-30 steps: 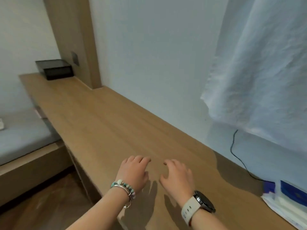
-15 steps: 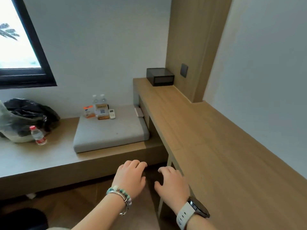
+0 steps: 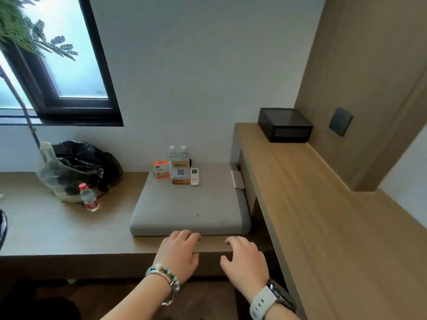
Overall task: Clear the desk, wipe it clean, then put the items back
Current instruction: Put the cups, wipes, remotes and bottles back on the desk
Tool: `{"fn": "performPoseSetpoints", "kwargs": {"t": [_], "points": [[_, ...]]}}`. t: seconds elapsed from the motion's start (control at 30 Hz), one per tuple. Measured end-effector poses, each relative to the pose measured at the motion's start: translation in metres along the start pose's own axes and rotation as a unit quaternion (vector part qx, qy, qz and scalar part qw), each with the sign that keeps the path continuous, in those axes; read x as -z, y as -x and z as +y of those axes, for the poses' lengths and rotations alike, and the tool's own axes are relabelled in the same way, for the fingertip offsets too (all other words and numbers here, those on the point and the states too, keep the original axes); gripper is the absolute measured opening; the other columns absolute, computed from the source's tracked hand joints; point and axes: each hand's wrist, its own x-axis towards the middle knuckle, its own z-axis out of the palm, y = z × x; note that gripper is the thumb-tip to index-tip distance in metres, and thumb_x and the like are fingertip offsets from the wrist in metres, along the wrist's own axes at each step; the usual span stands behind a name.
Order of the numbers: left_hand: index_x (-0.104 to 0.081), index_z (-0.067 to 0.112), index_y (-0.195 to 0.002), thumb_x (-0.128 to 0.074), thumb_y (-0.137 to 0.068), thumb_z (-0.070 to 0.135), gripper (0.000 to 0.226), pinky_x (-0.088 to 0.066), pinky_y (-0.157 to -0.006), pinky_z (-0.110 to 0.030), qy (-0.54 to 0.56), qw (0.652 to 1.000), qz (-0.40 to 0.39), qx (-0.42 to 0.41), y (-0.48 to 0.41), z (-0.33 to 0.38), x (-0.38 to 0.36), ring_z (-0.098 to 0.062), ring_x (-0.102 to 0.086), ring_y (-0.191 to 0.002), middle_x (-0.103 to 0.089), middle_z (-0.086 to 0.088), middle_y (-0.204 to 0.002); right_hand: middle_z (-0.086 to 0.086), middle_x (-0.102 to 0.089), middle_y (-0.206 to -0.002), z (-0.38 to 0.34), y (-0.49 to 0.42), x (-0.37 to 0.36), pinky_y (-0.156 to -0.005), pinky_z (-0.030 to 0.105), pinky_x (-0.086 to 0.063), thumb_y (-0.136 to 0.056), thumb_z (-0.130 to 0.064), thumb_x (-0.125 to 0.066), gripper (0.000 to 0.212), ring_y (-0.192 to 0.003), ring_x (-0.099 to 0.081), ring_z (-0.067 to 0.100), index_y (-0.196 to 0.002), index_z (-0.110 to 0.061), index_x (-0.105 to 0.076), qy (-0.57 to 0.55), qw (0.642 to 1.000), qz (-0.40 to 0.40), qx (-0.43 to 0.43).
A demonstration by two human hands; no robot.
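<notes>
The wooden desk runs along the right wall with only a black box on its far end. On a grey cushion to its left stand two water bottles, an orange box, a WiFi card stand and a white remote. My left hand, with a beaded bracelet, and my right hand, with a white-strapped watch, hover palm down with fingers apart over the bench's front edge, holding nothing.
A low wooden bench carries a bag with black plastic in it and a red-capped bottle. A dark-framed window and plant fronds are at upper left. A wall switch is above the desk.
The view has swung left from the desk top to the bench and cushion. Both hands stay empty and spread, now in front of the cushion instead of over the desk.
</notes>
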Motion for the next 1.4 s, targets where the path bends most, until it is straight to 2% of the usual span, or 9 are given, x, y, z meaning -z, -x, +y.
{"fn": "performPoseSetpoints", "kwargs": {"t": [0.07, 0.1, 0.17, 0.2, 0.27, 0.47, 0.77, 1.0, 1.4], "points": [[-0.063, 0.03, -0.109, -0.078, -0.065, 0.035, 0.046, -0.051, -0.079, -0.028, 0.007, 1.0, 0.006, 0.021, -0.033, -0.011, 0.007, -0.014, -0.061, -0.097, -0.061, 0.01, -0.104, -0.011, -0.044, -0.137, -0.003, -0.037, 0.003, -0.099, 0.031, -0.035, -0.092, -0.035, -0.045, 0.042, -0.124, -0.041, 0.014, -0.133, -0.03, -0.043, 0.003, 1.0, -0.011, 0.007], [-0.063, 0.03, -0.109, -0.078, -0.066, 0.035, 0.046, -0.051, -0.079, -0.028, 0.011, 0.999, 0.004, 0.034, -0.046, -0.017, 0.009, -0.013, -0.061, -0.097, -0.061, 0.011, -0.103, -0.011, -0.045, -0.136, -0.005, -0.054, 0.004, -0.099, 0.032, -0.035, -0.092, -0.035, -0.045, 0.041, -0.124, -0.041, 0.014, -0.133, -0.03, -0.043, 0.005, 1.0, -0.017, 0.012], [-0.05, 0.03, -0.128, -0.057, -0.086, 0.031, 0.042, -0.04, -0.097, -0.027, 0.019, 0.999, -0.012, 0.05, -0.073, -0.031, 0.008, -0.013, -0.048, -0.118, -0.052, 0.01, -0.125, -0.011, -0.045, -0.136, -0.013, -0.086, 0.004, -0.099, 0.031, -0.035, -0.092, -0.034, -0.044, 0.041, -0.124, -0.041, 0.014, -0.133, -0.03, -0.043, 0.009, 0.999, -0.033, 0.022], [-0.044, 0.03, -0.133, -0.048, -0.091, 0.03, 0.043, -0.035, -0.101, -0.025, 0.026, 0.998, -0.009, 0.05, -0.086, -0.041, 0.005, -0.013, -0.042, -0.123, -0.047, 0.01, -0.131, -0.01, -0.045, -0.136, -0.016, -0.101, 0.003, -0.099, 0.031, -0.035, -0.092, -0.035, -0.045, 0.041, -0.124, -0.041, 0.014, -0.133, -0.03, -0.043, 0.011, 0.999, -0.041, 0.028], [-0.04, 0.031, -0.136, -0.044, -0.093, 0.03, 0.043, -0.032, -0.103, -0.024, 0.033, 0.998, 0.006, 0.059, -0.11, -0.063, 0.0, -0.011, -0.039, -0.125, -0.044, 0.011, -0.135, -0.01, -0.045, -0.137, -0.026, -0.132, -0.001, -0.1, 0.03, -0.035, -0.093, -0.035, -0.044, 0.042, -0.125, -0.041, 0.014, -0.134, -0.029, -0.042, 0.015, 0.998, -0.055, 0.037], [-0.037, 0.031, -0.137, -0.043, -0.094, 0.034, 0.044, -0.032, -0.103, -0.023, 0.048, 0.996, -0.01, 0.073, -0.185, -0.136, -0.004, -0.011, -0.036, -0.127, -0.041, 0.011, -0.138, -0.01, -0.043, -0.139, -0.066, -0.226, -0.017, -0.104, 0.03, -0.033, -0.094, -0.034, -0.046, 0.043, -0.127, -0.039, 0.013, -0.137, -0.029, -0.04, 0.002, 0.996, -0.081, 0.037], [-0.037, 0.028, -0.138, -0.043, -0.095, 0.03, 0.043, -0.033, -0.104, -0.026, 0.072, 0.993, -0.074, 0.055, -0.286, -0.236, -0.002, -0.014, -0.036, -0.128, -0.041, 0.008, -0.138, -0.007, -0.045, -0.139, -0.125, -0.34, -0.038, -0.104, 0.031, -0.035, -0.094, -0.032, -0.046, 0.042, -0.127, -0.04, 0.014, -0.135, -0.028, -0.043, -0.008, 0.995, -0.095, -0.015], [-0.039, 0.027, -0.137, -0.045, -0.095, 0.029, 0.043, -0.034, -0.103, -0.025, 0.073, 0.99, -0.111, 0.051, -0.343, -0.267, -0.024, -0.014, -0.039, -0.125, -0.044, 0.007, -0.135, -0.005, -0.048, -0.136, -0.12, -0.401, -0.057, -0.1, 0.029, -0.037, -0.094, -0.034, -0.044, 0.037, -0.125, -0.043, 0.016, -0.13, -0.025, -0.046, -0.001, 0.991, -0.13, -0.042], [-0.041, 0.027, -0.135, -0.046, -0.093, 0.031, 0.042, -0.037, -0.102, -0.027, 0.093, 0.971, -0.161, 0.148, -0.438, -0.294, -0.059, -0.016, -0.039, -0.126, -0.044, 0.006, -0.136, -0.004, -0.048, -0.135, -0.085, -0.53, -0.061, -0.097, 0.027, -0.04, -0.094, -0.03, -0.046, 0.039, -0.122, -0.046, 0.017, -0.133, -0.025, -0.045, -0.008, 0.984, -0.178, -0.016]]}}
